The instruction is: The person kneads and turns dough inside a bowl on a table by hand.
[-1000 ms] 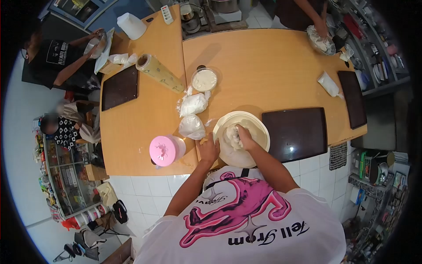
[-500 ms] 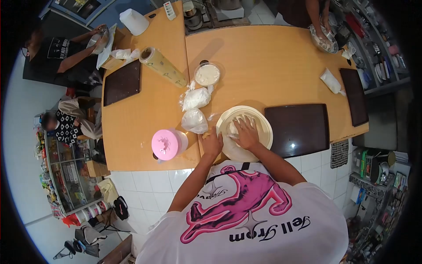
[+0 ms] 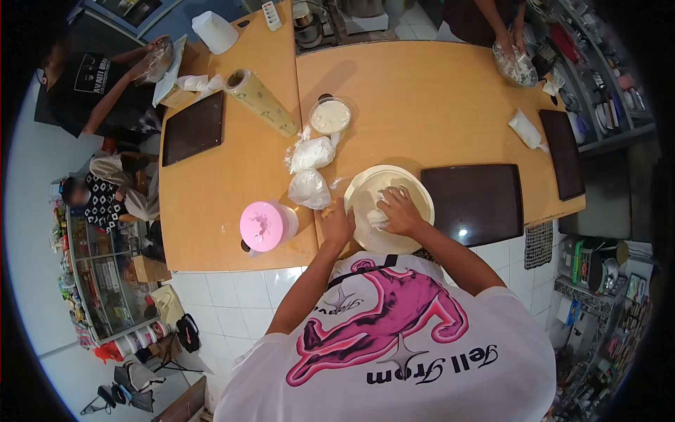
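Head view: dough (image 3: 377, 218) in the bowl (image 3: 394, 245), mid-knead I reckon
Right hand (image 3: 402, 212): fingers curled round the dough
Left hand (image 3: 338, 224): beside the bowl, fingers loosely spread
Next push: needs that bowl steady imo

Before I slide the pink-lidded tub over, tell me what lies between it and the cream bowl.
In the head view, the left hand lies between the pink-lidded tub and the cream bowl; some table shows between tub and hand.

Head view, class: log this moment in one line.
right hand: on dough in cream bowl; left hand: at bowl rim; tray: beside bowl
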A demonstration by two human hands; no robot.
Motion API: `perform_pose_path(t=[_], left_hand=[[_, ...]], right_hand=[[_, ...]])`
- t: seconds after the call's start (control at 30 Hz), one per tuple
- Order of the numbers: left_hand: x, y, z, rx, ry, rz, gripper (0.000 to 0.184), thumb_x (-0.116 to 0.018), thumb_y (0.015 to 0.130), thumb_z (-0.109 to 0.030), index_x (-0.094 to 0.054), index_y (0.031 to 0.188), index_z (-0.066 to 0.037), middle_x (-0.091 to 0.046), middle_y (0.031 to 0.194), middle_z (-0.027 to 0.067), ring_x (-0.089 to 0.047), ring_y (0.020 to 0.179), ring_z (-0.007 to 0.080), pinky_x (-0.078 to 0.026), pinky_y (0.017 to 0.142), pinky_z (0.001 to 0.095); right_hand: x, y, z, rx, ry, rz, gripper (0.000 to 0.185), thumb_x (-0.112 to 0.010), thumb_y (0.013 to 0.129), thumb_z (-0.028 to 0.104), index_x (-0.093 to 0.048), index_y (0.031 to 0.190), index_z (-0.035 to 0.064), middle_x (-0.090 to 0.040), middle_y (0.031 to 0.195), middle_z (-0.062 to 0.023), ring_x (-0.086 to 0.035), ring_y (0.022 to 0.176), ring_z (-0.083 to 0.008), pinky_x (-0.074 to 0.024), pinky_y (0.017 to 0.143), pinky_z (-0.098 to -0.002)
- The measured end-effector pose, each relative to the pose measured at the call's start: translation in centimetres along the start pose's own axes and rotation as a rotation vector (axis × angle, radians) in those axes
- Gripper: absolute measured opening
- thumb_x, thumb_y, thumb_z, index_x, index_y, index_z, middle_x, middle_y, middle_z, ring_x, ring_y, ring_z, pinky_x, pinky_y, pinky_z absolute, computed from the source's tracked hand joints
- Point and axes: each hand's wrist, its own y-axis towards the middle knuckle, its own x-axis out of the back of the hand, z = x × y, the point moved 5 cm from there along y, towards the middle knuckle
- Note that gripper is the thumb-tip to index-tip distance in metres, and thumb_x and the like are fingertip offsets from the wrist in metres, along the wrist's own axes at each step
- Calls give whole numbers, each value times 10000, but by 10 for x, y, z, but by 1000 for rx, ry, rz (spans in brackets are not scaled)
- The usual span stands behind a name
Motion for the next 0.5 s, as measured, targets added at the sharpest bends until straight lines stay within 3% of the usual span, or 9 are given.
perform_pose_path(t=[0.03, 0.23, 0.33, 0.5], left_hand=[[-2, 0, 1, 0, -4, -8, 414, -523, 877, -304, -487, 1218, -73, -651, 697, 202, -661, 695, 351, -201, 1021, 561], [-1, -1, -4, 48, -44, 67, 387, -523, 883, -305, -482, 1195, -79, -651, 697, 201, -661, 688, 346, -190, 1029, 559], [2, -4, -6, 38, -17, 83, 376, -526, 883, -302, -476, 1181, -78, -646, 679, 197, -657, 673, 342, -200, 1027, 558], [2, -5, -5, 1, -36, 29, 380, -537, 878, -290, -469, 1172, -60, -637, 647, 192, -650, 655, 347, -228, 1008, 565]], right_hand=[[-1, -6, 1, 20, 25, -81, 458, -706, 705, 424, -635, 985, 67, -571, 1142, -167, -501, 1083, -325, -306, 971, -511], [-35, -2, -14, -579, 208, 68, 412, -665, 728, 407, -630, 931, 49, -589, 1116, -190, -502, 1054, -369, -324, 915, -528], [-37, -9, -14, -386, 113, -209, 336, -628, 767, 356, -621, 909, 52, -594, 1082, -170, -508, 1028, -354, -336, 891, -513], [-41, 1, -21, -213, -48, -261, 268, -611, 774, 293, -600, 934, 78, -573, 994, -125, -509, 978, -311, -332, 903, -490]])
